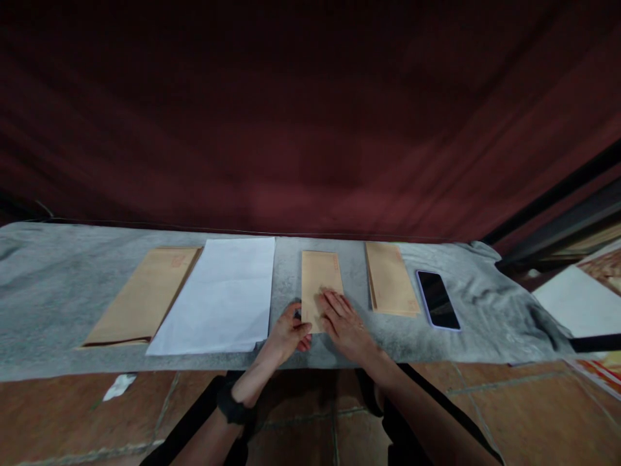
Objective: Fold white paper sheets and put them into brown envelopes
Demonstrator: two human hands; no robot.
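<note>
A brown paper envelope [317, 272] with small red print lies upright before me on the grey cloth. My left hand [290, 330] pinches its lower left corner, thumb on top and fingers beneath. Across its lower right part my right hand [343, 318] lies flat, fingers stretched out and holding nothing. To the right is a small stack of similar brown envelopes [392, 278]. On the left rest a stack of white paper sheets [220, 291] and, farther out, a pile of larger brown envelopes [145, 294].
A phone with a pale purple case [438, 299] lies right of the small envelopes. The grey cloth [43, 291] covers a narrow table. Behind it hangs a dark red curtain [301, 149]. A white scrap [119, 386] lies on the tiled floor; papers [582, 298] sit at far right.
</note>
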